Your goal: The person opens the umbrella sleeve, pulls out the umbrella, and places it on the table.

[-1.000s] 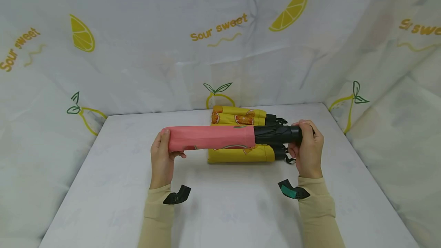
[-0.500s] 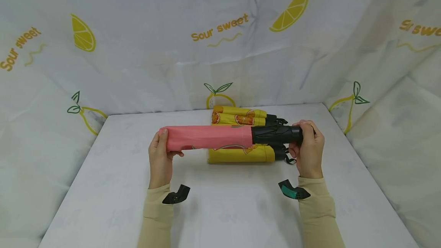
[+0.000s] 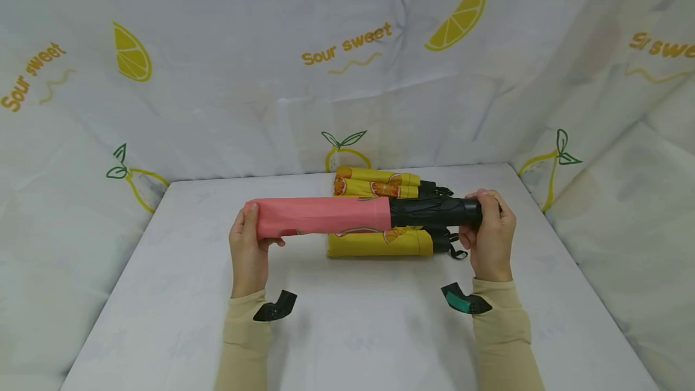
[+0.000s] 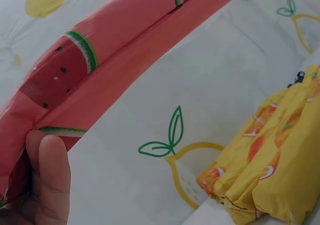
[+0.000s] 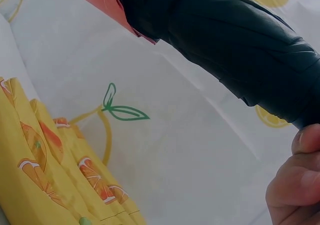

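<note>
A pink umbrella sleeve with watermelon prints [image 3: 320,216] covers the left part of a folded black umbrella [image 3: 426,212], held level above the table. My left hand [image 3: 250,255] pinches the sleeve's closed left end, thumb on the near side. In the left wrist view, fingertips [image 4: 54,160] press against the pink cloth. At the other end my right hand [image 3: 491,240] grips the black handle. The right wrist view shows the folded black canopy [image 5: 235,45] coming out of the sleeve's mouth, with curled fingers [image 5: 295,190] by the handle.
Behind and below the held umbrella, several umbrellas in yellow sleeves with orange prints [image 3: 380,245] lie side by side on the white table [image 3: 190,318]. Their black handles and straps point right. A white lemon-printed cloth [image 3: 244,107] hangs at the back and sides.
The left hand has drawn the pink sleeve a little to the left, and the right hand has shifted slightly right. More of the black canopy shows between them.
</note>
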`<state>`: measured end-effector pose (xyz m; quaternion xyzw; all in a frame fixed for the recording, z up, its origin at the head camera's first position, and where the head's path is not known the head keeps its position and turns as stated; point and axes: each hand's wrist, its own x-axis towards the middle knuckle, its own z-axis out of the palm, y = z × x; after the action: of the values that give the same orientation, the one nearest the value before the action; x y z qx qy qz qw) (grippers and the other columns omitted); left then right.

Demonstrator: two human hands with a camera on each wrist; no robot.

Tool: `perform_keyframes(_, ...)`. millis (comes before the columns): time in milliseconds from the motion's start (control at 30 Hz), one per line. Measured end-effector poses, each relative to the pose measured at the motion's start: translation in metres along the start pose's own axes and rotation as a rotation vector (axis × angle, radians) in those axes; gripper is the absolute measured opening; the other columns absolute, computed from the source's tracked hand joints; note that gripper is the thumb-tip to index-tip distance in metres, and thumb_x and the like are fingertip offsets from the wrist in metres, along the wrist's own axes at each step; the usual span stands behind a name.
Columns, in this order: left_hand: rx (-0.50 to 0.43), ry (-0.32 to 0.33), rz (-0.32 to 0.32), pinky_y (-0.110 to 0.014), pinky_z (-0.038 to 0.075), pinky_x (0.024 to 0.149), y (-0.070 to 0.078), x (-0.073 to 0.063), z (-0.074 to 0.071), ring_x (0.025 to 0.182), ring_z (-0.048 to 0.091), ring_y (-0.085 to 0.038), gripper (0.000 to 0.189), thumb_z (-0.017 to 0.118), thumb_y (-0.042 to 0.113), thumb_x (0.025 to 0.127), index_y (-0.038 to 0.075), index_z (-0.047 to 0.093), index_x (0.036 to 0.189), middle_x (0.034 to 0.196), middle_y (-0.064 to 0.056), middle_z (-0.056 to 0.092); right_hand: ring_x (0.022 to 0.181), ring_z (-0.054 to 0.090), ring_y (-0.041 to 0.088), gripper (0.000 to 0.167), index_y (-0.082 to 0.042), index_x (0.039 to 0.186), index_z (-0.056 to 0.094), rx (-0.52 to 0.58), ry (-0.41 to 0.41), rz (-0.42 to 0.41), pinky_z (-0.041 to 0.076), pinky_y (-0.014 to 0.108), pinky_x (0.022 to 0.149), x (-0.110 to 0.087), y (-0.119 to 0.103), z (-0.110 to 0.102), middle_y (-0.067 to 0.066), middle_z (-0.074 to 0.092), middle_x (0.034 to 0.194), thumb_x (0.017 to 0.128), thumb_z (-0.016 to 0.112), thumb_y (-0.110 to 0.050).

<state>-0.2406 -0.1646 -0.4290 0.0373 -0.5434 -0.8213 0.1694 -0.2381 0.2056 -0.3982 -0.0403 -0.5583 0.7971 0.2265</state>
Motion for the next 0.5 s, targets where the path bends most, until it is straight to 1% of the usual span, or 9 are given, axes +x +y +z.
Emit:
perform_keyframes(300, -0.025, 0.009, 0.014, -0.025, 0.055, 0.048, -0.0002, 0.0019, -0.0034, 0.061, 0.067, -0.012, 0.033, 0.06, 0.038, 0.102, 0.006, 0.063, 0.112, 0.092, -0.003, 0.068, 0.032, 0.034, 0.01, 0.028, 0.0, 0.087, 0.061, 0.008, 0.019, -0.006, 0.029, 0.02, 0.028, 0.0017, -0.0005, -0.0009, 0.003, 0.051, 0.061, 0.104, 0.054, -0.022)
perform_keyframes(500, -0.027, 0.013, 0.018, -0.024, 0.055, 0.048, 0.0015, 0.0017, -0.0048, 0.061, 0.067, -0.012, 0.033, 0.06, 0.037, 0.103, 0.006, 0.063, 0.113, 0.093, -0.003, 0.069, 0.031, 0.034, 0.009, 0.028, 0.0, 0.086, 0.06, 0.022, 0.021, -0.006, 0.028, 0.02, 0.028, 0.0024, -0.0006, -0.0017, 0.003, 0.049, 0.057, 0.103, 0.056, -0.022)
